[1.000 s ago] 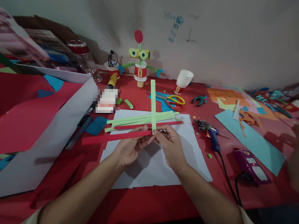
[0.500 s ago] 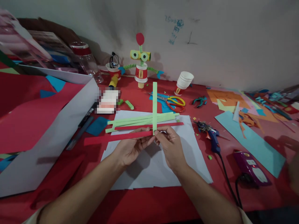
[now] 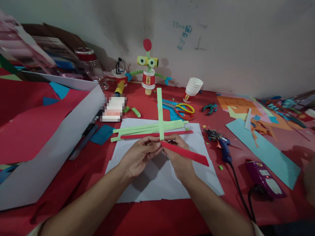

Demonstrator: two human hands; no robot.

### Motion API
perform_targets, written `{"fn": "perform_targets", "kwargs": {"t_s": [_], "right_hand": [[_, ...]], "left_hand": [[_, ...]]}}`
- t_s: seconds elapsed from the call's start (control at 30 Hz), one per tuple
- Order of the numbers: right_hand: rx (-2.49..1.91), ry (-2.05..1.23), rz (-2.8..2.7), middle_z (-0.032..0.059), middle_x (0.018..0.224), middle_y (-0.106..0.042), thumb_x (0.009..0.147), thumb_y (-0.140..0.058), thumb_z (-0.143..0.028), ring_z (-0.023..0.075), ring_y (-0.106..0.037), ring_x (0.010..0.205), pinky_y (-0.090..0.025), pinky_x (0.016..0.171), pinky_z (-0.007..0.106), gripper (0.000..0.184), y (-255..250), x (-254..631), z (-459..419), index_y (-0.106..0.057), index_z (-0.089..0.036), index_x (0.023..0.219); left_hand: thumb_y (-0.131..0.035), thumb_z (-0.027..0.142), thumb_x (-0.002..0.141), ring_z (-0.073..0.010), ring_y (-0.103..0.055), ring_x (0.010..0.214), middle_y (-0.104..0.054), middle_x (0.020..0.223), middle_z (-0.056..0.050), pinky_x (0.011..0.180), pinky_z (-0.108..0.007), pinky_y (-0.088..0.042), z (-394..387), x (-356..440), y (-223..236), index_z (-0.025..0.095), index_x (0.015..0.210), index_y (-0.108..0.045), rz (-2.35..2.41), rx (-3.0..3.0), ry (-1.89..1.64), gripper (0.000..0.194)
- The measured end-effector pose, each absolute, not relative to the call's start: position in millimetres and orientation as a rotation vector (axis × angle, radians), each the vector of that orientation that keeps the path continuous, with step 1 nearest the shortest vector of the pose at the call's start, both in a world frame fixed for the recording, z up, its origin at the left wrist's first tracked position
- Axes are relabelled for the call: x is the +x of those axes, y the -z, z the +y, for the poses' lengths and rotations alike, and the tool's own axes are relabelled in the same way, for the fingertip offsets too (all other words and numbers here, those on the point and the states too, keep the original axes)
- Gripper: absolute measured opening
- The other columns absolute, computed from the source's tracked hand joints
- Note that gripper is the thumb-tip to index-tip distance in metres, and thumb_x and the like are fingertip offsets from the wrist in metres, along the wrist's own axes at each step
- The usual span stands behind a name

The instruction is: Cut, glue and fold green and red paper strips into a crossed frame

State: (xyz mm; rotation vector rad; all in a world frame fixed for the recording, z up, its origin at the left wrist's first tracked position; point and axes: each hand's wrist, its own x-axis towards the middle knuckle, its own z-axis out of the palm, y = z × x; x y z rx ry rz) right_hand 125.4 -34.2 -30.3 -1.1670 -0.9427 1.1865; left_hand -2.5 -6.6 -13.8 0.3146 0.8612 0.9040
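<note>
A light green paper strip (image 3: 160, 109) and a red paper strip (image 3: 188, 153) meet at a corner between my two hands, above the white paper (image 3: 157, 186). The green one points away from me; the red one slants right across the back of my right hand. My left hand (image 3: 141, 154) pinches the joint with thumb and fingers. My right hand (image 3: 180, 160) is closed at the same corner, its fingertips partly behind the strips. Beyond the hands, several loose green strips (image 3: 137, 128) and another red strip (image 3: 145, 134) lie on the white paper.
A paper-cup robot figure (image 3: 148, 78) stands by the wall, with stacked cups (image 3: 194, 88) to its right. Scissors (image 3: 183, 108), pliers (image 3: 209, 108) and a glue gun (image 3: 225, 149) with its cord lie around. A white box (image 3: 88, 98) of coloured paper is at left.
The red strip has been folded over from the left side to the right, across the green strip's end. My hands stay nearly in place at the joint.
</note>
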Motion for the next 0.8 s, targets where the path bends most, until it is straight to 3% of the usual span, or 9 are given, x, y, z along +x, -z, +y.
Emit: {"fn": "perform_targets", "kwargs": {"t_s": [0.33,0.53,0.67,0.8], "right_hand": [[-1.248,-1.09,-1.015,-0.0033,0.076,-0.06,0.075,-0.067,-0.029,0.0104,-0.052,0.062,-0.043,0.058,0.023,0.016,29,125,-36,-0.059,-0.023,0.088],[-1.271,-1.067,-1.147,-0.0008,0.072,-0.06,0.079,-0.061,-0.027,0.014,-0.056,0.067,-0.046,0.063,0.027,0.007,24,128,-36,-0.061,-0.021,0.083],[-1.252,-1.037,-1.196,0.0015,0.074,-0.063,0.078,-0.064,-0.028,0.0163,-0.059,0.073,-0.047,0.065,0.028,0.011,20,129,-35,-0.063,-0.02,0.084],[-1.276,-1.071,-1.069,0.001,0.066,-0.062,0.081,-0.061,-0.034,0.0157,-0.058,0.065,-0.048,0.064,0.029,0.018,24,129,-31,-0.063,-0.018,0.075]], "left_hand": [[-0.06,-0.007,0.074,-0.0107,-0.069,0.068,-0.07,0.07,-0.004,0.069,-0.017,-0.057,-6,0,18,0.011,0.071,-0.067,0.863,0.324,-0.924,0.019],[-0.059,-0.006,0.075,-0.009,-0.067,0.066,-0.069,0.07,-0.003,0.069,-0.016,-0.056,-6,1,15,0.01,0.072,-0.066,0.903,0.32,-0.953,0.018],[-0.062,-0.004,0.074,-0.0098,-0.067,0.07,-0.069,0.071,-0.003,0.072,-0.017,-0.056,-6,0,17,0.011,0.075,-0.066,0.892,0.359,-0.969,0.015],[-0.065,-0.002,0.072,-0.0111,-0.068,0.075,-0.071,0.076,-0.004,0.076,-0.018,-0.056,-7,-1,20,0.012,0.077,-0.067,0.867,0.376,-0.955,0.015]]}}
